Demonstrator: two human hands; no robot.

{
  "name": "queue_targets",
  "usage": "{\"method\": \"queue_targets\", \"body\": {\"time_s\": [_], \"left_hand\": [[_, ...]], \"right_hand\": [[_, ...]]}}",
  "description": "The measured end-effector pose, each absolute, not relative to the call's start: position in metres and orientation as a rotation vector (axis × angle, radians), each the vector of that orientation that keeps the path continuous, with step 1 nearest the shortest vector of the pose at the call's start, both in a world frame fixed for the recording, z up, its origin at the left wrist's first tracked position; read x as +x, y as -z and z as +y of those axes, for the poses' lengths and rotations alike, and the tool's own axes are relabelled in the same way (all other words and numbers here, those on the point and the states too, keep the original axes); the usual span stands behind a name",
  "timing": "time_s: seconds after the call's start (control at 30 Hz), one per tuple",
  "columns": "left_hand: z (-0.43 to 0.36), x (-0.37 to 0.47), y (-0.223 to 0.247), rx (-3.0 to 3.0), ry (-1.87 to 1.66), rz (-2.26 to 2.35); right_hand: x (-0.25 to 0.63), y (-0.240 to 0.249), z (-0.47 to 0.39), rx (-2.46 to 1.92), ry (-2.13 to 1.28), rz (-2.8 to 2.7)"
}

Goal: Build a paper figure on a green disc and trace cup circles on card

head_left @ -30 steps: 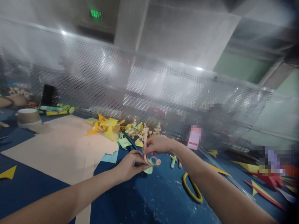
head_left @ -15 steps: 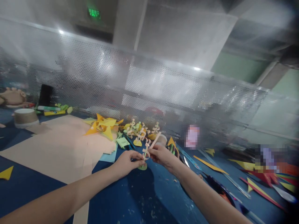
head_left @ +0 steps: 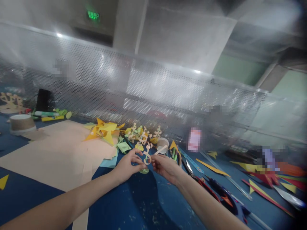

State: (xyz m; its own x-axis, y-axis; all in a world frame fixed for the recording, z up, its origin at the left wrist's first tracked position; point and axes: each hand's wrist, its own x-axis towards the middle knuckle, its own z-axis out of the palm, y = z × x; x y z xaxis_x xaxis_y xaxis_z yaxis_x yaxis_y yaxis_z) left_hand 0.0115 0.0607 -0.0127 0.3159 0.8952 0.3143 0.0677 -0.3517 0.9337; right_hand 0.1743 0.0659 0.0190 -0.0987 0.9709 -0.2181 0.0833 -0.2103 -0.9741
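Observation:
A small paper plant (head_left: 148, 157) with pale curled strips on a green stem stands upright on a round green base (head_left: 144, 171). My left hand (head_left: 129, 164) is at its left side, thumb and fingers closed in on the lower stem, the index finger raised a little. In my right hand (head_left: 165, 166), a narrow pale paper strip (head_left: 161, 150) is pinched between thumb and fingers, its free end pointing up and right. My right fingertips are beside the curls. Several similar paper plants (head_left: 144, 135) stand just behind.
Large pale paper sheets (head_left: 72, 153) lie at left, with yellow and orange scraps (head_left: 106, 129) on them. A tape roll (head_left: 163, 145) is behind my right hand. Scissors (head_left: 201, 182), a blue glue gun (head_left: 225, 195) and paper strips lie at right. A mesh partition (head_left: 163, 86) borders the table.
My right hand has turned the pale strip lower and tilted it more to the right. My left index finger has lifted slightly. The view has shifted a little.

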Motion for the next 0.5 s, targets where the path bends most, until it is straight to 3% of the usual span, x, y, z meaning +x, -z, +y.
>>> {"method": "queue_targets", "body": {"time_s": [0.33,0.5], "left_hand": [[0.065,0.013,0.015,1.681,-1.129,0.85],[0.064,0.012,0.014,1.696,-1.115,0.821]], "right_hand": [[0.183,-0.026,0.054,-1.402,-1.515,-1.167],[0.193,-0.019,0.053,-1.53,-1.253,-1.332]]}}
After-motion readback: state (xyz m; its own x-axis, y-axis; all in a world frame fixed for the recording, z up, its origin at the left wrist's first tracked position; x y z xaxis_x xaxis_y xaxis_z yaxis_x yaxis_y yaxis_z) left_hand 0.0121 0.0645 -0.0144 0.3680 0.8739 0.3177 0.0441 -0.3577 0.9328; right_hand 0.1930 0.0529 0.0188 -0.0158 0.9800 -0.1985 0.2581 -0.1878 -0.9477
